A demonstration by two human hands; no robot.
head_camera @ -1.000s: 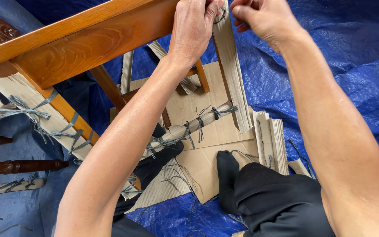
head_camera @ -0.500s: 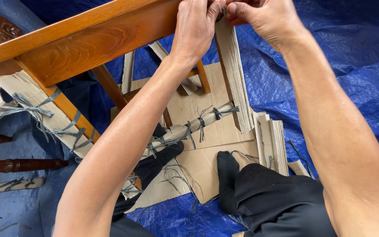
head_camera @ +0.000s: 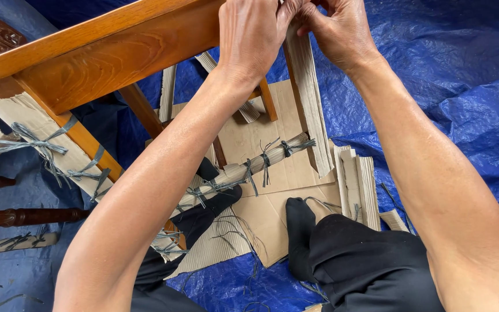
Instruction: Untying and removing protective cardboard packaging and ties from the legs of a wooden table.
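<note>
Fingers of both hands bunch together at the top edge of the view, closed on the upper end of a cardboard strip (head_camera: 310,98) that wraps a wooden furniture leg. The left hand (head_camera: 249,32) lies with its back to the camera, knuckles curled over the rail of the wooden frame (head_camera: 116,55) and its fingertips pinching at the strip's top. The right hand (head_camera: 339,29) meets it from the other side, thumb and fingers pressed shut against the same spot. Exactly what the fingertips pinch is hard to tell: the contact point sits at the frame's edge and the fingers cover it, so whether they hold cardboard alone or also a grey tie is unclear.

The strip's long axis runs from the hands down and slightly right, ending in a slanted cut edge above the flat cardboard sheet (head_camera: 272,208) on the blue tarp (head_camera: 446,81). A second wrapped leg (head_camera: 244,170), bound with grey ties, lies crosswise below it, pointing lower left to upper right. Folded cardboard pieces (head_camera: 356,185) lie just right of the strip's lower end. The person's dark-socked feet rest on the sheet, partly hidden by the forearms.
</note>
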